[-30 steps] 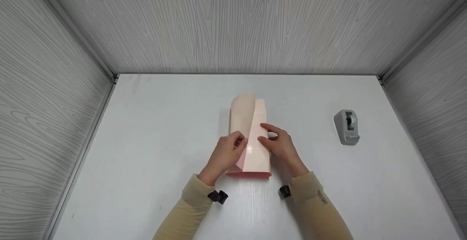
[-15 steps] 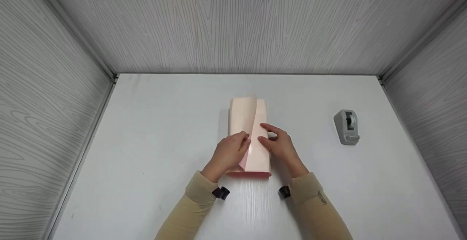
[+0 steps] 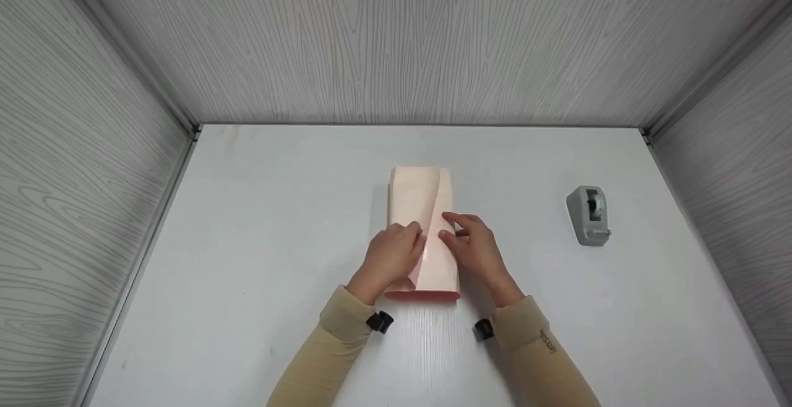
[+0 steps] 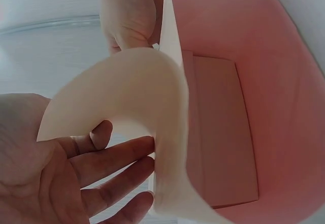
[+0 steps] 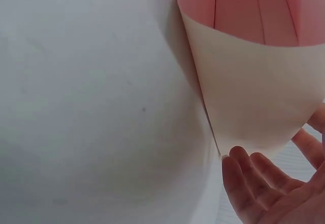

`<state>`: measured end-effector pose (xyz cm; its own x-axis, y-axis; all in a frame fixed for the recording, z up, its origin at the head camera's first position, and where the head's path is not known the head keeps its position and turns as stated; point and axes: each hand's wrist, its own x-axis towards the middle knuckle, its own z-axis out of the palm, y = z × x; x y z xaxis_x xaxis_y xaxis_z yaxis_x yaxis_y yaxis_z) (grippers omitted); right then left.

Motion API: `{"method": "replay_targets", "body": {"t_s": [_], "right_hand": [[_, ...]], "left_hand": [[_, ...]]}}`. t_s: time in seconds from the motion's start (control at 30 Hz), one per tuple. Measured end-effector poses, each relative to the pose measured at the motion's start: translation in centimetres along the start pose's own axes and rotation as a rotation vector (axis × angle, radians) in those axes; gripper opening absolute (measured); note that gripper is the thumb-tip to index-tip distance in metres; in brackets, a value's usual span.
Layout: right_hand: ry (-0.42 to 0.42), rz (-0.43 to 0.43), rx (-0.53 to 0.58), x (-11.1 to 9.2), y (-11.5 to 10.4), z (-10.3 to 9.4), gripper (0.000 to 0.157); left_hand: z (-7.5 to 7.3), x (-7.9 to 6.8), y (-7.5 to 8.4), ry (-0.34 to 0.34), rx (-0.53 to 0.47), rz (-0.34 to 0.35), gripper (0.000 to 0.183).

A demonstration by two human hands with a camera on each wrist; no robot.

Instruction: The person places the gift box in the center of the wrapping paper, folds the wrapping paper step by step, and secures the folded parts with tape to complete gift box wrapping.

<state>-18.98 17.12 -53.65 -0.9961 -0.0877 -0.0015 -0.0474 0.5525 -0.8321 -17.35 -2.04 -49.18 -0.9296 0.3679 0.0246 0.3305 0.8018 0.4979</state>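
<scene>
A sheet of paper (image 3: 416, 192), pale peach outside and pink inside, is wrapped lengthwise round a pink box (image 4: 226, 132) lying on the table. The box shows through the open near end in both wrist views. My left hand (image 3: 391, 253) pinches the curled edge of the upper flap, its other fingers touching the paper beneath. On the right part of the wrap, my right hand (image 3: 477, 250) rests with spread thumb and forefinger, the other fingers along its side. In the right wrist view those fingers touch the paper's outer face.
A grey tape dispenser (image 3: 588, 215) with a roll in it stands to the right on the white table (image 3: 278, 209). Panels with a wood-grain pattern (image 3: 396, 42) close off the back and both sides.
My left hand has moved slightly right, drawing the flap further over the wrap. The flap's raised far end has come down nearly flat. My right hand has hardly moved.
</scene>
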Motion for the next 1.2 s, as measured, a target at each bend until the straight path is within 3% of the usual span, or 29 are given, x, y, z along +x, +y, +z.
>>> {"method": "replay_targets", "body": {"t_s": [0.2,0.53,0.83,1.2], "right_hand": [[-0.001,0.050,-0.005,-0.4,0.1,-0.4,0.035],[-0.036,0.166,0.023,-0.4,0.2,-0.6,0.039],[-0.047,0.163,0.056,-0.4,0.3,-0.7,0.040],[-0.047,0.112,0.066,-0.5,0.2,-0.8,0.040]], "left_hand": [[0.2,-0.3,-0.4,0.031,-0.084,-0.021,0.022],[0.7,0.1,-0.4,0.091,-0.281,-0.062,0.020],[1.2,0.4,-0.2,0.114,-0.300,-0.039,0.019],[1.2,0.3,0.1,0.085,-0.277,-0.058,0.020]]}}
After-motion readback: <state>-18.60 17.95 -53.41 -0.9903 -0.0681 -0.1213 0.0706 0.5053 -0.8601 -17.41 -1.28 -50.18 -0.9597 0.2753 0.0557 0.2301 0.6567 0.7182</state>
